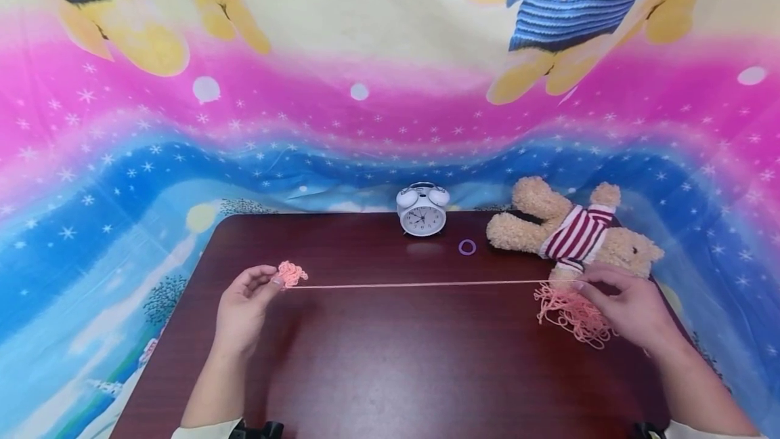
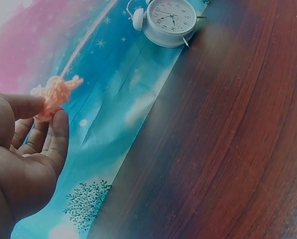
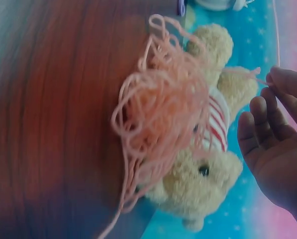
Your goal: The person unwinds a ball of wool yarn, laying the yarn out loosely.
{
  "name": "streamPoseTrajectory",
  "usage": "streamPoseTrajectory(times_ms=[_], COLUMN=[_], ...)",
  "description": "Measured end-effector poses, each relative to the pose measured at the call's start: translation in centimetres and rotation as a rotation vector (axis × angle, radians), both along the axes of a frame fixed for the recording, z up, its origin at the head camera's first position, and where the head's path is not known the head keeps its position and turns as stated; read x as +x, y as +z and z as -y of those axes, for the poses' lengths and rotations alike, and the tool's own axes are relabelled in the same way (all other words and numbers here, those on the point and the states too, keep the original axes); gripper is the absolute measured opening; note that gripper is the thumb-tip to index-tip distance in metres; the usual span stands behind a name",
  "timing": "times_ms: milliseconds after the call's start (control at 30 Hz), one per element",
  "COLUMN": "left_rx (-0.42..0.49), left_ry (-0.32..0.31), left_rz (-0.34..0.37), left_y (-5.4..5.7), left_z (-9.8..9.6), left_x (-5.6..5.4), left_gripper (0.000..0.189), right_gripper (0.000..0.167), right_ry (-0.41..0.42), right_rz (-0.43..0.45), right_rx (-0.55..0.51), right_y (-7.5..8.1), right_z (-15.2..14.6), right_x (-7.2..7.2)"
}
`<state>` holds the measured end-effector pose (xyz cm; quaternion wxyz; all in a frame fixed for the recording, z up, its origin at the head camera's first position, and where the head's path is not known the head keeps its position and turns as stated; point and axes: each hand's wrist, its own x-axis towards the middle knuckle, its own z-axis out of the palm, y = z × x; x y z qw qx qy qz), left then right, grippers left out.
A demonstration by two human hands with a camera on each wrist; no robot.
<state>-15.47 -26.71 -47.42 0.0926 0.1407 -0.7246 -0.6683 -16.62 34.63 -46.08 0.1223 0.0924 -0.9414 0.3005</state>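
Note:
My left hand (image 1: 242,310) pinches a small bunched piece of pink yarn (image 1: 292,274) between thumb and fingers, at the left above the table. From it a single strand (image 1: 420,284) runs taut across to my right hand (image 1: 630,303), which pinches the strand between thumb and index finger. Below the right hand a loose tangle of the same pink yarn (image 1: 575,314) spreads in loops. In the right wrist view the tangle (image 3: 163,104) covers part of a teddy bear (image 3: 196,181). The left wrist view shows the bunch (image 2: 55,97) at the fingertips.
A white alarm clock (image 1: 422,210) stands at the table's back edge. Near it lies a purple ring (image 1: 467,247). The teddy bear in a striped shirt (image 1: 579,232) lies on its side at the back right. A printed cloth (image 1: 341,120) hangs behind the dark wooden table (image 1: 420,371).

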Motion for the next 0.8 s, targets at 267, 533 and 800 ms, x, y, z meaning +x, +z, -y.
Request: streamPoseTrajectory(times_ms=[267, 533, 800], left_rx=[0.014, 0.048, 0.051], left_ry=[0.021, 0.049, 0.083], left_rz=[0.016, -0.024, -0.021], left_y=[0.1, 0.2, 0.0], left_z=[0.3, 1.0, 2.8], left_x=[0.1, 0.2, 0.8], left_gripper=[0.029, 0.021, 0.022], right_gripper=[0.015, 0.018, 0.027], right_ry=[-0.019, -0.073, -0.201], right_rz=[0.014, -0.013, 0.025], right_rx=[-0.008, 0.010, 0.093], right_y=[-0.4, -0.1, 0.4], right_z=[-2.5, -4.9, -7.4], right_x=[0.8, 1.4, 1.9])
